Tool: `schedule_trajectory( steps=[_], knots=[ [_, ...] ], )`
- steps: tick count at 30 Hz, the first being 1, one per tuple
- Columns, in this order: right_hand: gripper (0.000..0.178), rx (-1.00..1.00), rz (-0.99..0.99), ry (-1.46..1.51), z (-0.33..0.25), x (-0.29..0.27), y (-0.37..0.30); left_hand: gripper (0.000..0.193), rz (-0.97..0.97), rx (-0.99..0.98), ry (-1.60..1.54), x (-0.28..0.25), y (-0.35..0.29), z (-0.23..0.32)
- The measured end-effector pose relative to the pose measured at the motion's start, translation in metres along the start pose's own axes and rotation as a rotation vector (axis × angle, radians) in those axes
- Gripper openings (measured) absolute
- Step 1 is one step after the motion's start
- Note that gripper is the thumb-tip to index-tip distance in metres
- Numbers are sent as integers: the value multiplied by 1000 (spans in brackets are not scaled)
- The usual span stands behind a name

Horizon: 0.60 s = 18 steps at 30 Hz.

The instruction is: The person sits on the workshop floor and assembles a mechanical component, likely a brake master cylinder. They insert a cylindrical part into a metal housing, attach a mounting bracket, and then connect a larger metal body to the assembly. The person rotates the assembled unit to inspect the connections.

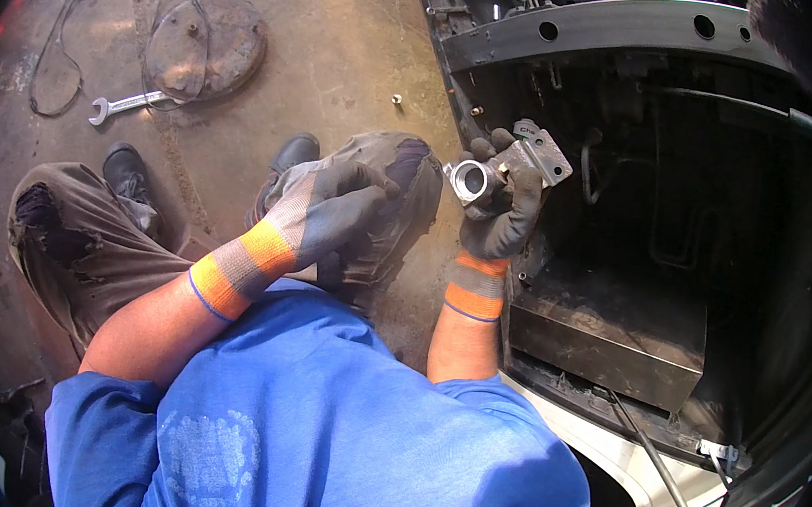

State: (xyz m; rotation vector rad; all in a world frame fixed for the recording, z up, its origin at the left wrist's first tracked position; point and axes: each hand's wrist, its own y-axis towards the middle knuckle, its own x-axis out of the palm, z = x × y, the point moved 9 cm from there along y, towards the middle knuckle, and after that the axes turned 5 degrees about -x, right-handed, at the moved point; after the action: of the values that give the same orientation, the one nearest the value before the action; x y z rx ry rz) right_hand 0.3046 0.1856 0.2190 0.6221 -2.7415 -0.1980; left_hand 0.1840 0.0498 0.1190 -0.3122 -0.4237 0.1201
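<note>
My right hand, in a grey work glove with an orange cuff, grips a silver metal valve body. The part has a round threaded opening facing me, a flat bracket plate with holes, and a dark grey cap at its far side. My left hand, gloved the same way, is over my right knee, apart from the valve body. Its fingers are curled and pressed together; whatever they may hold is hidden.
An open dark compartment with a metal box inside stands on the right, framed by a curved beam. On the stained floor lie an open-end wrench, a round metal plate, a cable and a small fitting.
</note>
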Motion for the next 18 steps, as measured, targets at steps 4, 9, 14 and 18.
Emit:
schedule_trajectory(
  steps=[4,9,14,18],
  knots=[
    [40,-125,192,-123,-13,-24,3,30,5,52,57,-7,0,3],
    [60,-285,671,-358,-39,-157,16,33,14,-72,-224,-11,-2,7],
    [76,-350,629,-596,-49,-199,28,36,125,-120,-249,-26,-2,2],
    [101,-182,491,-742,-6,-229,50,37,153,-108,-234,-24,3,-1]
  ],
)
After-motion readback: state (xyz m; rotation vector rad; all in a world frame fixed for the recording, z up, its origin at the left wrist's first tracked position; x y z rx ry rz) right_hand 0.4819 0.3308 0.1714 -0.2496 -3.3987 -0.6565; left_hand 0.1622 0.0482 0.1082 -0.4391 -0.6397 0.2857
